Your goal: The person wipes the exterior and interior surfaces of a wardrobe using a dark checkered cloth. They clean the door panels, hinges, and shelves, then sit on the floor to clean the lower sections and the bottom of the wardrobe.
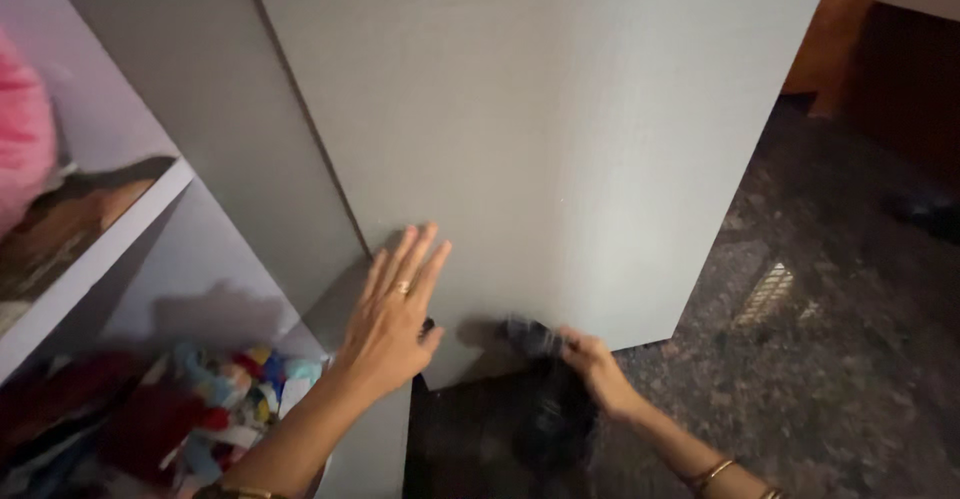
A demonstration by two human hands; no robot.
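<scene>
Grey door point(540, 129) (open), colourful clothes point(215, 399), speckled floor point(830, 359)

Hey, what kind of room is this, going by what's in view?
Probably a room in a home, perhaps a bedroom. A grey cupboard door stands open beside shelves with a heap of colourful cloth items, and the floor is speckled stone.

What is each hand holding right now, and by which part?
The left hand holds nothing, palm flat on the grey door. The right hand grips a blurred dark cloth by its top.
</scene>
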